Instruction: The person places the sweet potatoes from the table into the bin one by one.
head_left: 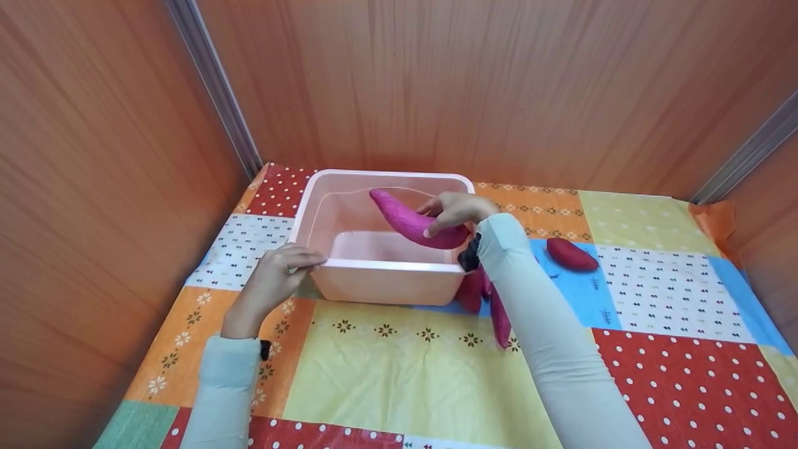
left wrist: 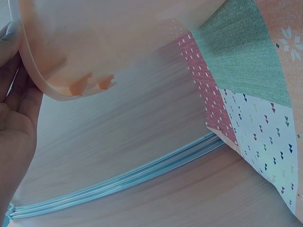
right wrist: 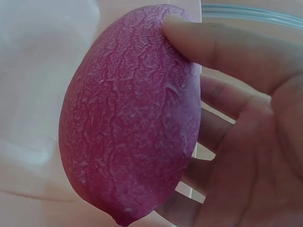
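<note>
A pale pink plastic tub (head_left: 380,265) stands on the patchwork cloth near the back wall. My right hand (head_left: 452,211) grips a long purple sweet potato (head_left: 408,221) and holds it over the inside of the tub; the right wrist view shows the sweet potato (right wrist: 130,113) filling the frame, thumb and fingers (right wrist: 227,45) curled round it. My left hand (head_left: 280,268) holds the tub's near left corner by the rim. In the left wrist view the tub's rim (left wrist: 40,80) lies against that palm (left wrist: 16,123).
Another purple sweet potato (head_left: 570,254) lies on the blue patch right of the tub. Two more (head_left: 483,299) lie by the tub's near right corner, partly behind my right sleeve. Wooden walls close in the left, back and right sides.
</note>
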Demonstrator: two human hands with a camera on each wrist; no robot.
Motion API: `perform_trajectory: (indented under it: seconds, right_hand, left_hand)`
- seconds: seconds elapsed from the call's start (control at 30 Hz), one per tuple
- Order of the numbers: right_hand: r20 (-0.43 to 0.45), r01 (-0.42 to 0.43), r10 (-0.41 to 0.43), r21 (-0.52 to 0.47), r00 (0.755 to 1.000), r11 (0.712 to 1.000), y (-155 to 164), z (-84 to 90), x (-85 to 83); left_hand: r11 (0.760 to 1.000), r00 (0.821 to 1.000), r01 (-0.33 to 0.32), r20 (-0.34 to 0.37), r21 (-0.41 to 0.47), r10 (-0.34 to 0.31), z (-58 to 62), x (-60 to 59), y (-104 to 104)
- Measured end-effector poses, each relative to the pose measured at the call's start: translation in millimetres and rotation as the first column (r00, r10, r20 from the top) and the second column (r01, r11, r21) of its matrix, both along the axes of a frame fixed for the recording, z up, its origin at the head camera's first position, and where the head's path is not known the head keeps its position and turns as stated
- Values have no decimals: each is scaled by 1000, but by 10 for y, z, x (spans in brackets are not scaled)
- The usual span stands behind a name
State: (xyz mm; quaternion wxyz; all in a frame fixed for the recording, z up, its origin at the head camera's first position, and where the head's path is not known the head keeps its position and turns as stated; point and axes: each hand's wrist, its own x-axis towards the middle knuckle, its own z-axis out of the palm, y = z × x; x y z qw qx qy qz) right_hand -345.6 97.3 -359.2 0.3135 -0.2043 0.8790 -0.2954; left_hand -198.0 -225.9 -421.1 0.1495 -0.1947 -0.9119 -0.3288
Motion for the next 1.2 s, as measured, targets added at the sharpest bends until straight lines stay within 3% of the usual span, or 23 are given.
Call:
perform_trajectory:
  seconds: [0.17, 0.37, 0.9, 1.2]
  right_hand:
    - [-29, -30, 29, -14, 999, 999, 6, -25, -11]
    - [-28, 21, -22, -44, 999, 999, 11, -21, 11]
    - [16, 83, -83, -17, 996, 996, 2, 33, 47]
    - [-33, 81, -81, -19, 996, 997, 31, 63, 35]
  left_hand:
    - [1000, 999, 11, -46, -15, -12, -10, 0, 0]
    - [1000, 1000, 6, -21, -11, -6, -5, 1, 15]
    - [1000, 1000, 3, -8, -11, -3, 3, 7, 13]
    - [1000, 999, 9, -42, -13, -9, -2, -13, 8]
